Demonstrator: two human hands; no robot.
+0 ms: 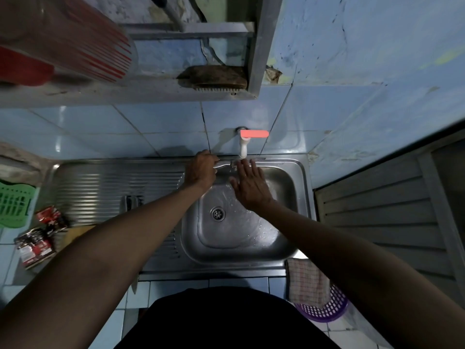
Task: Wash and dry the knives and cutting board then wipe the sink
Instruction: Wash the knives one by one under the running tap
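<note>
**Knife under the tap, both hands over the steel basin**

Left hand [201, 170] curled round the handle of a slim metal knife [224, 164], held level at the back rim of the stainless-steel sink [294, 187]. Right hand [249, 185] spread flat, fingers straight and close together, fingertips at the blade just below the white plastic tap with a red lever [247, 141]. Water sheeting over the basin floor near the round metal drain [218, 213].

Red, black and white printed sachets [37, 235] heaped at the left end of the ribbed steel draining board [113, 187]; lettering present but too blurred to read. Just beside them, the edge of a yellowish wooden cutting board [75, 234], mostly hidden behind the left forearm. Green slotted plastic rack [13, 202] at the far left edge.

Checked red-and-white cloth [307, 280] draped at the front right corner of the sink, hanging over a purple perforated plastic basket [327, 308]. Pale blue glazed wall tiles [151, 129] behind, cracked and stained higher up. Worn brown scrubbing brush [214, 78] on a grey ledge above. Grey louvred panel [377, 210] to the right. Light tiled counter front below the sink.
</note>
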